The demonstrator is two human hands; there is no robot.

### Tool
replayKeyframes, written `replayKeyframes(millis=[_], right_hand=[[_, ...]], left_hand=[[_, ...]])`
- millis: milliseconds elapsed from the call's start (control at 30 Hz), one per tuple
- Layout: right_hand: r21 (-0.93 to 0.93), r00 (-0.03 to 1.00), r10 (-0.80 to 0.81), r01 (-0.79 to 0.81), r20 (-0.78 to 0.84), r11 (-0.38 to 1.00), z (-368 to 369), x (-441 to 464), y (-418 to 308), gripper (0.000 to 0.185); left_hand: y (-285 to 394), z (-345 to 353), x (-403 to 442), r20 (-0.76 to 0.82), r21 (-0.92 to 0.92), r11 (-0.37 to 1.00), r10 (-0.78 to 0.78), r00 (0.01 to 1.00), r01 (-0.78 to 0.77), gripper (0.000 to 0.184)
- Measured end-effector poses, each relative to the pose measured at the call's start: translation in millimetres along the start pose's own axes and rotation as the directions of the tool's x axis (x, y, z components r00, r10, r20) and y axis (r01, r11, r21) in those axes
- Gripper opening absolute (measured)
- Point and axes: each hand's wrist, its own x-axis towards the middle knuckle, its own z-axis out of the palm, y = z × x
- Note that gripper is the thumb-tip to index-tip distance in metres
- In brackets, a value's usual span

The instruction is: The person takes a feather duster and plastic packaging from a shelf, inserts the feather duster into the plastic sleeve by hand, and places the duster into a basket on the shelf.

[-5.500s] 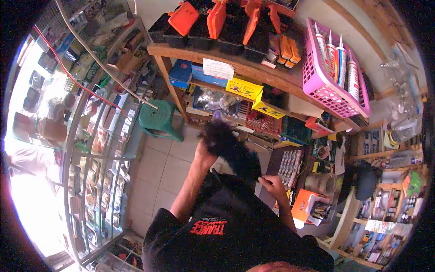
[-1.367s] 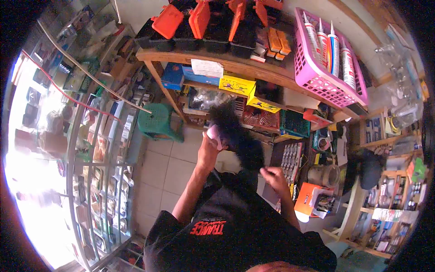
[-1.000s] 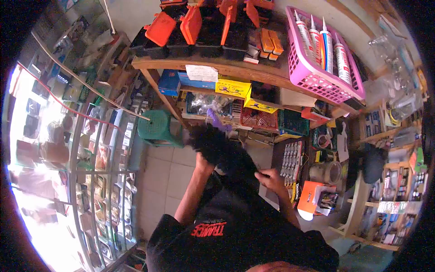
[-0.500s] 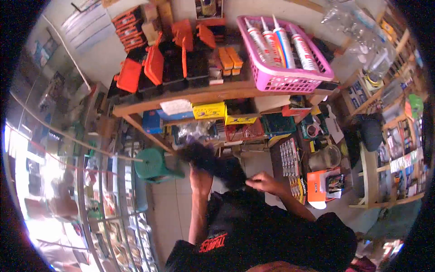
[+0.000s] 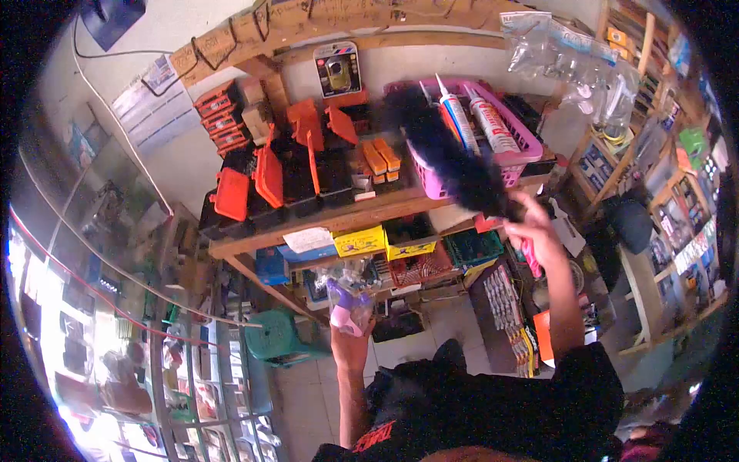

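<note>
Raised at the right, my right hand [image 5: 535,235] is closed round the pink handle [image 5: 531,257] of a fluffy black duster [image 5: 454,158]. The duster slants up to the left, in front of the pink basket [image 5: 517,160] of sealant tubes [image 5: 491,123], and hides the basket's left part. Whether it touches the basket I cannot tell. Lower down, my left hand [image 5: 352,339] is closed on a clear plastic packet with a pink and purple item [image 5: 349,312] inside, below the wooden shelf.
Black bins with orange lids [image 5: 269,176] and small orange boxes [image 5: 381,156] stand on the shelf [image 5: 323,222]. Beneath are yellow boxes [image 5: 359,241] and trays. A green stool [image 5: 279,336] is at the lower left, beside a glass display case [image 5: 192,377]. Clear bags hang upper right.
My right hand has risen with the duster from in front of my body to the basket. The packet in my left hand now shows clear of the duster. The view has tilted up.
</note>
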Motion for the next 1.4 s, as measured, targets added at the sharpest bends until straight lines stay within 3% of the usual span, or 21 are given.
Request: replayKeyframes(millis=[100, 167, 233, 300, 400, 500, 533, 633, 700, 767, 833, 967, 1000, 1133, 1200, 1233, 1267, 1300, 1333, 1367, 1400], right_hand=[[0.133, 0.981, -0.19, 0.184, 0.031, 0.974, -15.2, 20.7, -17.3, 0.065], [0.029, 0.985, -0.174, 0.173, 0.017, 0.984, -14.6, 30.9, -33.0, 0.064], [-0.231, 0.994, -0.098, 0.106, 0.047, 0.967, -31.7, 46.8, -32.1, 0.059], [-0.411, 0.984, -0.175, 0.176, 0.039, 0.894, -30.3, 53.7, -32.6, 0.056], [-0.309, 0.996, -0.086, 0.081, -0.004, 0.947, -33.8, 58.3, -35.4, 0.054], [-0.363, 0.986, -0.164, 0.164, 0.03, 0.917, -47.4, 67.9, -26.2, 0.051], [-0.361, 0.966, -0.247, 0.259, 0.08, 0.896, -54.0, 75.4, -18.7, 0.05], [-0.461, 0.976, -0.216, 0.178, -0.031, 0.869, -43.7, 77.3, -29.7, 0.047], [-0.352, 0.987, -0.14, 0.102, -0.084, 0.93, -48.3, 81.3, -26.6, 0.046], [-0.412, 0.974, -0.192, 0.128, -0.119, 0.902, -53.8, 84.8, -18.3, 0.046], [-0.287, 0.985, -0.15, 0.121, -0.081, 0.95, -57.9, 80.7, -12.9, 0.048], [-0.175, 0.992, -0.057, 0.036, -0.112, 0.984, -53.8, 61.3, -21.9, 0.053], [-0.266, 0.99, -0.125, 0.101, -0.073, 0.959, -59.8, 59.0, -18.4, 0.055], [-0.157, 0.949, -0.21, 0.176, -0.234, 0.972, -75.6, 32.7, 18.1, 0.056], [-0.11, 0.98, -0.051, 0.031, -0.19, 0.993, -74.9, 14.8, 40.1, 0.055], [-0.047, 0.985, 0.059, -0.067, -0.164, 0.997, -67.2, 8.6, 68.4, 0.054], [-0.151, 0.989, 0.067, -0.087, -0.132, 0.985, -55.5, -1.4, 96.7, 0.051], [-0.112, 0.968, 0.247, -0.249, -0.03, 0.962, -43.9, -10.9, 123.9, 0.048], [-0.181, 0.929, 0.362, -0.344, 0.078, 0.922, -29.8, -19.3, 169.4, 0.05], [-0.252, 0.89, 0.352, -0.284, 0.288, 0.925, -4.7, -33.8, 184.6, 0.054], [-0.385, 0.921, 0.043, 0.119, 0.387, 0.915, 23.4, -45.5, 217.1, 0.056]], left_hand=[[-3.9, -19.0, 2.0, 0.004, -0.004, 1.0, 0.022, 1.0, -0.022, 0.055], [-3.7, -14.1, -6.4, 0.024, 0.006, 1.0, 0.027, 0.999, -0.027, 0.054], [-6.4, -24.4, -8.0, 0.004, -0.02, 1.0, -0.002, 1.0, 0.002, 0.054], [-6.8, -22.7, -11.9, -0.037, -0.012, 1.0, 0.005, 0.999, -0.005, 0.054], [-7.7, -29.5, -12.9, 0.0, -0.03, 1.0, -0.007, 1.0, 0.007, 0.053], [-9.2, -31.5, -15.3, 0.037, 0.021, 1.0, -0.016, 0.999, 0.015, 0.052], [-9.1, -30.5, -16.6, 0.013, 0.042, 0.999, -0.025, 1.0, 0.025, 0.052], [-10.2, -22.6, -19.8, -0.049, 0.094, 0.994, -0.044, 0.998, 0.049, 0.052], [-13.9, -21.8, -17.5, -0.069, 0.112, 0.992, -0.05, 0.996, 0.057, 0.054], [-17.6, -32.6, -9.8, -0.076, 0.124, 0.988, -0.082, 0.994, 0.091, 0.051], [-21.6, -46.7, -4.4, -0.052, 0.092, 0.988, -0.122, 0.991, 0.127, 0.05], [-20.7, -18.5, -4.4, -0.063, 0.115, 0.989, -0.088, 0.994, 0.095, 0.05], [-21.6, -17.7, -3.9, -0.053, 0.125, 0.986, -0.107, 0.993, 0.112, 0.05], [-24.0, -17.4, -3.1, -0.017, 0.132, 0.976, -0.173, 0.985, 0.173, 0.05], [-24.8, -9.0, -1.9, -0.05, 0.103, 0.973, -0.204, 0.978, 0.208, 0.043], [-30.9, -19.7, 1.6, -0.048, 0.186, 0.965, -0.179, 0.983, 0.185, 0.04], [-41.2, -38.6, 7.9, -0.042, 0.267, 0.95, -0.156, 0.987, 0.162, 0.038], [-44.8, -30.7, 6.7, 0.004, 0.629, 0.774, -0.085, 0.996, 0.064, 0.035], [-48.3, -21.8, 5.5, 0.05, 0.885, 0.464, -0.014, 0.999, -0.038, 0.032], [-50.7, -18.9, 11.0, -0.03, 0.73, 0.674, -0.135, 0.99, 0.114, 0.033], [-52.9, -19.2, 15.2, -0.076, 0.514, 0.814, -0.273, 0.959, 0.272, 0.035]])
